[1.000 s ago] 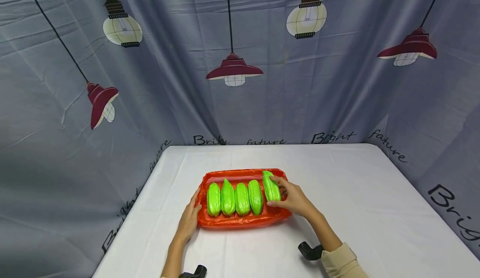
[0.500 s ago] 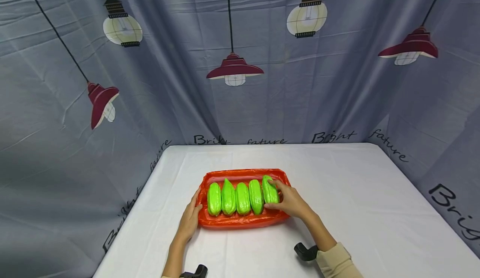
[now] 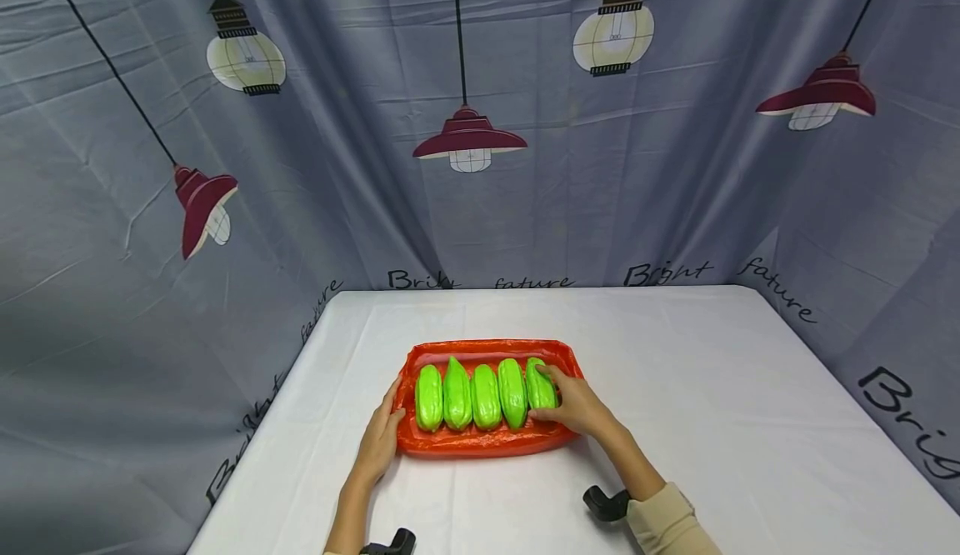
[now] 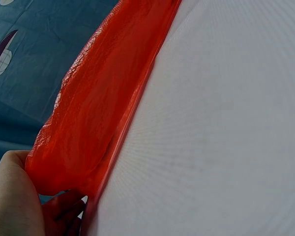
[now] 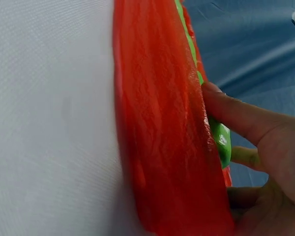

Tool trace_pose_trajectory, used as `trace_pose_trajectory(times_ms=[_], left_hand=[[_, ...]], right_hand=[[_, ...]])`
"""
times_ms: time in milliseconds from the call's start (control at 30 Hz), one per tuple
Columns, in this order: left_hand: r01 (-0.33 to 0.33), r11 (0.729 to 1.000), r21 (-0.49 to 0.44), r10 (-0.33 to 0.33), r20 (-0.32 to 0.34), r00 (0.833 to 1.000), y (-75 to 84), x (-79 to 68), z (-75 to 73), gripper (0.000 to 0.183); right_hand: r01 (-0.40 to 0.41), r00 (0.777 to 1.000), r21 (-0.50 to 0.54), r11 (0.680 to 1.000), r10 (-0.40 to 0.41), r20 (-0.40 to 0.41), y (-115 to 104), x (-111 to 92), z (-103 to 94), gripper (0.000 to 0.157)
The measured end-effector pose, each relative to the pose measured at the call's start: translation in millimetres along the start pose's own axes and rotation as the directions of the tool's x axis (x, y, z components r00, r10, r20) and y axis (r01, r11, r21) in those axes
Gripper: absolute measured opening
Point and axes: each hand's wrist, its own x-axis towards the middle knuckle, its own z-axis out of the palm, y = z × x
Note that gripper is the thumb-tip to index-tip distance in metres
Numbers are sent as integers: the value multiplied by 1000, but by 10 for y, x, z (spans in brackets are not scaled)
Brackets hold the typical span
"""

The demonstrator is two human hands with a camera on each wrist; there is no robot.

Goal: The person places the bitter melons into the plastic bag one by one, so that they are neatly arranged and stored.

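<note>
A red tray (image 3: 480,445) with a shiny, wrinkled surface rests on the white table. Several bright green, ridged, elongated vegetables lie side by side in it, such as the leftmost green vegetable (image 3: 429,398). At the right end of the row, my right hand (image 3: 576,405) holds the last green vegetable (image 3: 538,387) between thumb and fingers, low in the tray. My left hand (image 3: 377,438) grips the tray's left end, its thumb at the rim and its fingers along the outer side. From the right wrist, the tray wall hides most of the held green vegetable (image 5: 221,140).
The white-covered table (image 3: 675,355) extends around the tray on all sides. Behind it hangs a grey-blue curtain (image 3: 337,163) printed with lamps and lettering. A black wrist mount (image 3: 606,503) sits at the right wrist, and another black mount (image 3: 393,542) at the left.
My right hand has lowered the last green vegetable into the tray, moving slightly left and toward me, beside its neighbour. The left hand stays at the tray's left end.
</note>
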Motion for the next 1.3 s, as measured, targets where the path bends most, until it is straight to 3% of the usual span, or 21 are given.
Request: trace_pose_trajectory(times_ms=[200,567,867,1067,1300], left_hand=[[1,1000,-11,-1,0,1000,-5,5,10,53],[-3,1000,-10,3,1,1000,5,11,11,52],[-18,1000,-13,18,8,1000,-12,16,2,52],[-14,1000,-27,14,3,1000,-7,9,17,49],[59,980,-188,-67,-34,997,88,111,-116,50]], right_hand=[[-14,1000,-34,999,14,-3,-3,-1,35,82],[37,998,-100,994,-41,-37,53,9,96,82],[35,999,-126,991,-38,-16,24,2,88,87],[8,1000,-113,994,-10,-15,-36,-46,-17,88],[46,996,-80,996,-51,-68,-124,-10,-356,76]])
